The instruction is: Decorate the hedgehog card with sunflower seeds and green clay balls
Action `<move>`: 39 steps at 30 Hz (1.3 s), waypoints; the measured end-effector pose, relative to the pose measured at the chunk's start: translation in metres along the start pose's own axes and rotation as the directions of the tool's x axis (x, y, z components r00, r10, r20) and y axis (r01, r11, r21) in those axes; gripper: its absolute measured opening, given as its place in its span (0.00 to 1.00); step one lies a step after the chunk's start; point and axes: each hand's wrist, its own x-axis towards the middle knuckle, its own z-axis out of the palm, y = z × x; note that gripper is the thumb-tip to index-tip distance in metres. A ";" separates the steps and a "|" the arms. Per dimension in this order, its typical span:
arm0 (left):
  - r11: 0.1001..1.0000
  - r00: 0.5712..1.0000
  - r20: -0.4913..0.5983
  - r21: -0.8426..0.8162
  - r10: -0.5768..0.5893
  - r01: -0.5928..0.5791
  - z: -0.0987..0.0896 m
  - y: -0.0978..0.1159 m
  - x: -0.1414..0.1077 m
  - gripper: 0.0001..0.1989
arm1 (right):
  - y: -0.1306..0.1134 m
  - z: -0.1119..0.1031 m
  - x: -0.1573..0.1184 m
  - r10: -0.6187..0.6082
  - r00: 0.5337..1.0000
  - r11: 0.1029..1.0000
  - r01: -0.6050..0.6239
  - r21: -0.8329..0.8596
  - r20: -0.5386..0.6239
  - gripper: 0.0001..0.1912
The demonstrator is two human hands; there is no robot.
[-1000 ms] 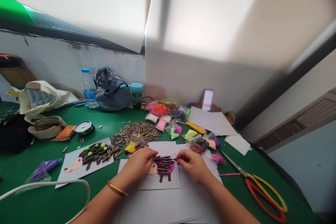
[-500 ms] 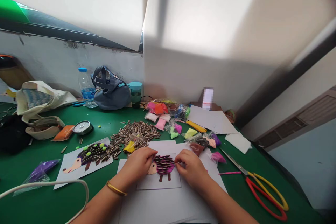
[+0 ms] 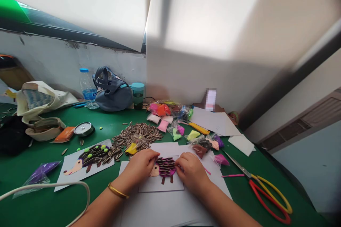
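Between my hands lies a small white card (image 3: 149, 186) bearing a hedgehog (image 3: 167, 167) of purple clay, with a peach face, brown legs and rows of striped sunflower seeds on its back. My left hand (image 3: 142, 165) rests at the card's upper left, fingers pressed together near the hedgehog's head; whatever they hold is hidden. At the hedgehog's right edge, my right hand (image 3: 190, 168) is closed in a pinch, with fingertips touching the purple body. Anything in that pinch is too small to make out. Behind my left hand spreads a heap of sunflower seeds (image 3: 141, 132).
A second hedgehog card (image 3: 66, 176) lies left. Scissors (image 3: 252, 176) with red and yellow handles lie right. Bags of coloured clay (image 3: 163, 125), a yellow cutter (image 3: 198, 127) and paper sheets (image 3: 213, 120) sit behind. A white cable (image 3: 86, 191) loops at front left.
My right hand has shifted slightly left, so its fingertips now meet the hedgehog's right edge. A pink strip beside the right wrist shows more. My left hand stays in place.
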 end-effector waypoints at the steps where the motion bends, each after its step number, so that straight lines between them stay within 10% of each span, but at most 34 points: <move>1: 1.000 1.000 -0.001 0.002 0.002 -0.002 0.000 0.000 0.000 0.16 | 0.000 0.000 0.000 -0.002 1.000 1.000 0.002 -0.006 0.004 0.06; 18: 1.000 1.000 0.012 0.011 -0.010 0.009 -0.003 0.003 0.001 0.16 | 0.005 -0.015 0.005 0.049 0.999 0.988 -0.046 0.151 -0.018 0.08; 24: 1.000 1.000 0.006 0.014 -0.009 0.009 -0.002 0.002 0.000 0.15 | 0.007 -0.023 0.061 0.049 0.981 0.999 -0.046 -0.019 0.188 0.07; 30: 1.000 1.000 0.026 0.019 -0.016 0.015 -0.004 0.004 -0.001 0.17 | 0.003 0.012 0.127 0.039 0.934 0.982 0.030 -0.184 0.356 0.08; 39: 0.999 1.000 0.024 0.031 -0.011 0.010 -0.003 0.003 -0.001 0.17 | 0.000 0.011 0.137 0.064 0.927 0.977 0.016 -0.211 0.369 0.09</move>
